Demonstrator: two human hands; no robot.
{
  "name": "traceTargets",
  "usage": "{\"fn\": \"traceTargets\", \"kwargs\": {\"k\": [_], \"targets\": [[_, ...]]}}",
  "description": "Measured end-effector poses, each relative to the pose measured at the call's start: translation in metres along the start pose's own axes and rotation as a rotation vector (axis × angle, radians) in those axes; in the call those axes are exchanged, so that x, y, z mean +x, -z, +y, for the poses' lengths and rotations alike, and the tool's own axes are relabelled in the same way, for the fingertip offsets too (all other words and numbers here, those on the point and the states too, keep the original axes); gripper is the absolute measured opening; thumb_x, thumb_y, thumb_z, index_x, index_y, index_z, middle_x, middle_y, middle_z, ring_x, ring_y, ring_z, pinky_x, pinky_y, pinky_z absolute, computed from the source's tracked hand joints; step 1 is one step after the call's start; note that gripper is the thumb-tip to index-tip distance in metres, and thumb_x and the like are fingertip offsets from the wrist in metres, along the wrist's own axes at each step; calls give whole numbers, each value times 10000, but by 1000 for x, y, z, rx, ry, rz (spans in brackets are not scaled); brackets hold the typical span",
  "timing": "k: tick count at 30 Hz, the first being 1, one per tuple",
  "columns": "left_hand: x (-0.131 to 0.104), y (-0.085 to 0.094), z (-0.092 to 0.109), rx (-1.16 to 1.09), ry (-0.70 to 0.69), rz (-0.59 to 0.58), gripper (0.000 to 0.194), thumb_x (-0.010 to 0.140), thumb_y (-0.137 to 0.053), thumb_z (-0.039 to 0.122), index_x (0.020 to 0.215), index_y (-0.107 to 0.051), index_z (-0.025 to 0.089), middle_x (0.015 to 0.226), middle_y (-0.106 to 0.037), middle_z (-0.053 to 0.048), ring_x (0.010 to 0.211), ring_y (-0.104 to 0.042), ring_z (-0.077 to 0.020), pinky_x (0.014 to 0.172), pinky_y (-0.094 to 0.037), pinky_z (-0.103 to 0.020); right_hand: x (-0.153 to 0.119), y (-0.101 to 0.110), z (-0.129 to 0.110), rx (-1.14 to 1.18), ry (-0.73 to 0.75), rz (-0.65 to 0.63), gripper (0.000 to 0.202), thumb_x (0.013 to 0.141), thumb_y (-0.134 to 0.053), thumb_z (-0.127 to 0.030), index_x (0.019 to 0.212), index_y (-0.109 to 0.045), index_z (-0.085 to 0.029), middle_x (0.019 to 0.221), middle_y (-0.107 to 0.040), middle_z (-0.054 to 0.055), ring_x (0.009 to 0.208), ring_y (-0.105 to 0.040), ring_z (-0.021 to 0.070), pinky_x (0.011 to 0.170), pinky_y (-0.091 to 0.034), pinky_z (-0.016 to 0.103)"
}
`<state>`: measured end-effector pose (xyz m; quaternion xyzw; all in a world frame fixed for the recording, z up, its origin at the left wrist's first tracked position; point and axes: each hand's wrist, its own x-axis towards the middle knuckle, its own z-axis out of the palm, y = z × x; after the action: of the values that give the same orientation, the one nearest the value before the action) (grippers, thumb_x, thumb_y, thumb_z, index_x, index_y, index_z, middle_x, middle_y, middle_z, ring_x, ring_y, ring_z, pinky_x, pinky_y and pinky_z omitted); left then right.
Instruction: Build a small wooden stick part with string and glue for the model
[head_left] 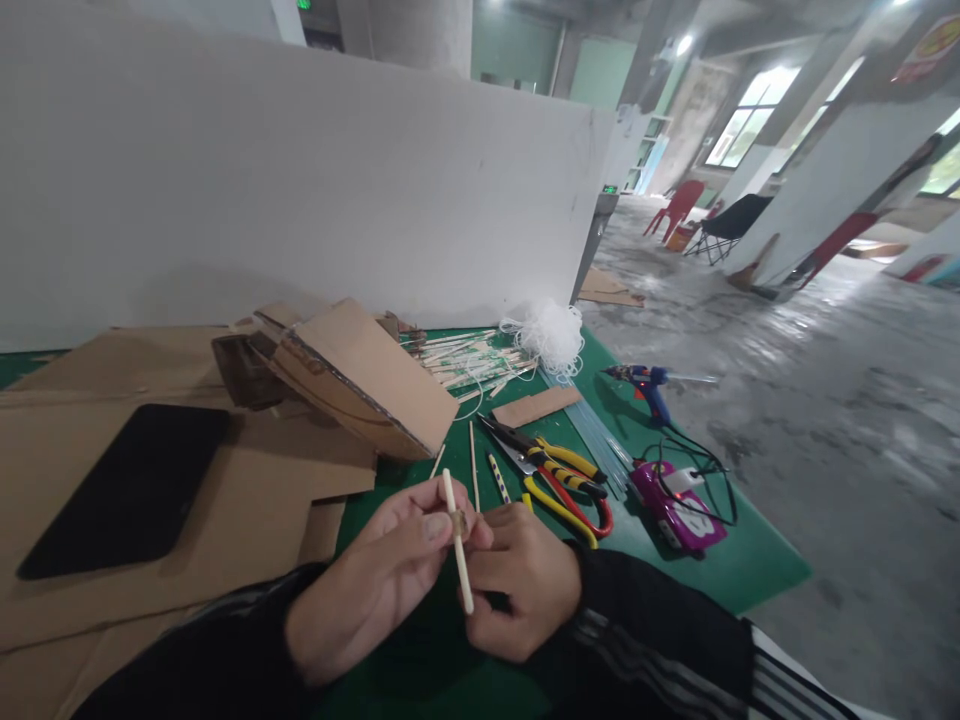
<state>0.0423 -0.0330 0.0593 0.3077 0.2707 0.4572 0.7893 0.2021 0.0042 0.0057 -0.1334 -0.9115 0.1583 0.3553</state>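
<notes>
A thin wooden stick (462, 572) slants upright before me, a small brownish piece (458, 522) around its middle. My left hand (382, 570) is closed on the stick, thumb by the brownish piece. Right behind the stick, my right hand (521, 580) is closed with curled fingers, close to the left fingertips; what it pinches is hidden. Beyond the hands lie another thin stick (474, 465), a dotted strip (498, 478), and pliers and cutters with yellow and red handles (566, 480).
An open cardboard box (367, 370) leans on cardboard sheets at left, near a black flat tablet-like object (131, 490). Behind are a bundle of sticks (472, 360) and tangled white string (551, 338). At right are clear glue sticks (592, 430), a blue glue gun (649, 390) and a purple power strip (679, 510).
</notes>
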Motion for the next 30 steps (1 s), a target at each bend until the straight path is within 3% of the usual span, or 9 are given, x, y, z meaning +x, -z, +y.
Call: {"fn": "traceTargets", "kwargs": {"k": [4, 9, 22, 30], "targets": [[3, 1, 4, -44, -89, 81, 114, 753, -730, 226, 771, -647, 150, 765, -559, -19, 831, -561, -156, 734, -454, -217, 1, 1, 1, 6, 28, 24, 233, 619, -423, -182, 577, -200, -236, 455, -340, -58, 399, -332, 108, 440, -309, 255], [4, 0, 8, -62, -104, 69, 105, 759, -718, 225, 779, -655, 144, 774, -570, -27, 842, -553, -161, 770, -455, -239, 2, 1, 1, 0, 19, 49, 206, 641, -420, -177, 576, -233, -236, 459, -342, -58, 409, -333, 108, 444, -288, 253], [3, 6, 14, -67, -141, 64, 105, 765, -719, 239, 812, -660, 165, 786, -538, -24, 857, -541, -175, 754, -459, -242, 4, 10, -1, -8, -264, 149, 286, 748, -481, -154, 571, -266, -217, 531, -317, -48, 465, -305, 103, 467, -232, 270], [4, 3, 19, -100, -134, 85, 139, 729, -751, 229, 800, -653, 161, 768, -533, -16, 830, -542, -162, 774, -448, -236, 3, 15, -4, 125, -310, 225, 68, 760, -521, -144, 780, -479, -194, 742, -507, 17, 646, -491, 143, 572, -376, 269]]}}
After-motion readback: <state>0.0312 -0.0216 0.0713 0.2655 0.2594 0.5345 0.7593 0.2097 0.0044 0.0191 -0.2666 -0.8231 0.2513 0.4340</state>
